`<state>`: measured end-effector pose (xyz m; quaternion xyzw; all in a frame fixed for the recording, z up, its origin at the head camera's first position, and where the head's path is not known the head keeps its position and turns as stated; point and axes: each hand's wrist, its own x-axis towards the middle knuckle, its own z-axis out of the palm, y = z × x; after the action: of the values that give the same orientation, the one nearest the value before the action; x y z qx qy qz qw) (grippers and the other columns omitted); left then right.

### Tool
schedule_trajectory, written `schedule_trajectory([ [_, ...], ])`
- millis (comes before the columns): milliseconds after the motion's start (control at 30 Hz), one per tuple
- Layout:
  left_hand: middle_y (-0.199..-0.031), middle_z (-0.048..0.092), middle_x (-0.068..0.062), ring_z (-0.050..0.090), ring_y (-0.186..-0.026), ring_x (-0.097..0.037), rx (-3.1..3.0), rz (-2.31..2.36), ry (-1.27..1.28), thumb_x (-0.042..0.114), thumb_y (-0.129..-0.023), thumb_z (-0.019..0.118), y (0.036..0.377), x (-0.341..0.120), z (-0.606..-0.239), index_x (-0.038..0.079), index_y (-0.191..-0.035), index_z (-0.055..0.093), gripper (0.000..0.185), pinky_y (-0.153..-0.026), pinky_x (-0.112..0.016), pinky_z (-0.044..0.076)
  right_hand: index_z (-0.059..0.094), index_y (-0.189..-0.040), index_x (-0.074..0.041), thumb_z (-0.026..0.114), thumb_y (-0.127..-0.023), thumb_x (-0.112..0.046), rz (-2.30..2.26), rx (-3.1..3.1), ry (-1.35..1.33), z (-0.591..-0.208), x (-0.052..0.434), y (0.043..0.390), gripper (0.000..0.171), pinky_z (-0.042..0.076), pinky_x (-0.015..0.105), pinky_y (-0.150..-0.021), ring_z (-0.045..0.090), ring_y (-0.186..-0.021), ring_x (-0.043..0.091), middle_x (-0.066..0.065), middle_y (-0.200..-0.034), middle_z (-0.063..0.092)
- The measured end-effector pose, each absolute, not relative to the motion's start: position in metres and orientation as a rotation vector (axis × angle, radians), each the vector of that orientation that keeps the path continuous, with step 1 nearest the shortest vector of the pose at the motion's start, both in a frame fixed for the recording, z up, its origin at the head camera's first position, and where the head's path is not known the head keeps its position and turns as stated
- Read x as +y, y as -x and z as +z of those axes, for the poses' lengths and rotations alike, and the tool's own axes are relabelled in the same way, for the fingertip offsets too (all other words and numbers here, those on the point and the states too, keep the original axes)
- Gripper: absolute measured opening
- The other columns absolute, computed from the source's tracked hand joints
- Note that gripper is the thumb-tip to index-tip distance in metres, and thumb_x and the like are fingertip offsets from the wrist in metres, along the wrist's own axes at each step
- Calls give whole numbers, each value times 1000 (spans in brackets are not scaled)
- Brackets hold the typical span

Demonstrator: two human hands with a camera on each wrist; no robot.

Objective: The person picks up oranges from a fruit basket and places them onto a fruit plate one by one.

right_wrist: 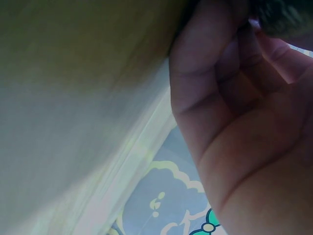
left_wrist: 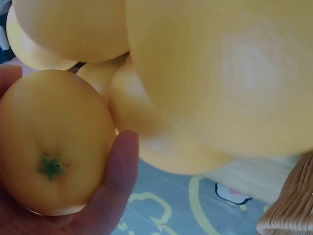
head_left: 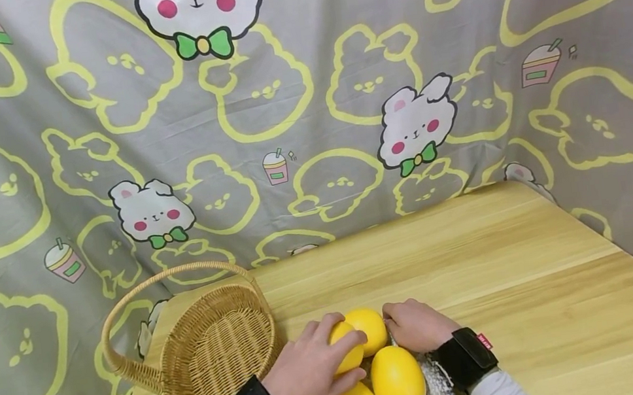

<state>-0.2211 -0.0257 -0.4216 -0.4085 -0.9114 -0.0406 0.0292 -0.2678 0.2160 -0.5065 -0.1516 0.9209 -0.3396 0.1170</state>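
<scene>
In the head view my left hand (head_left: 310,366) grips a yellow fruit (head_left: 345,345) from above, over a group of similar fruits. The left wrist view shows this held fruit (left_wrist: 63,122) between thumb and fingers, with a green star-shaped stem mark. Several other smooth yellow fruits (head_left: 398,380) lie on a speckled black-and-white tray (head_left: 439,386), partly cut off by the lower frame edge. My right hand (head_left: 418,325) is at the tray's far right edge. Its curled fingers (right_wrist: 195,78) hold the dark mottled rim (right_wrist: 286,19) in the right wrist view.
A round wicker basket (head_left: 171,347) with a tall arched handle stands left of the tray, and no fruit shows inside it. The wooden table (head_left: 514,265) extends to the right and back. A grey patterned curtain (head_left: 294,114) hangs along its far edges.
</scene>
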Motion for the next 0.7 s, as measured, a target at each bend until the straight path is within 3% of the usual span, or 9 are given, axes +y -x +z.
schedule_trajectory([
  [200,-135,61,-5,72,-99,-23,-2839,-159,1231,55,-98,64,223,-22,-428,31,-149,48,58,-60,-28,55,65,-99,-14,50,-107,-13,-997,2694,463,-506,217,269,17,40,31,-62,52,-63,16,0,-73,57],
  [433,-153,53,-13,71,-116,-31,-2902,-207,1218,58,-98,63,226,-28,-433,36,-158,37,70,-73,-40,62,63,-96,-15,49,-107,-13,-975,2691,445,-506,215,268,18,39,30,-62,51,-62,16,1,-71,55],
  [700,-155,51,-11,73,-107,-30,-2921,-280,1208,57,-97,65,224,-36,-436,38,-159,34,72,-68,-35,58,63,-96,-15,49,-107,-13,-971,2696,445,-507,214,268,18,39,29,-60,51,-61,16,2,-71,55],
])
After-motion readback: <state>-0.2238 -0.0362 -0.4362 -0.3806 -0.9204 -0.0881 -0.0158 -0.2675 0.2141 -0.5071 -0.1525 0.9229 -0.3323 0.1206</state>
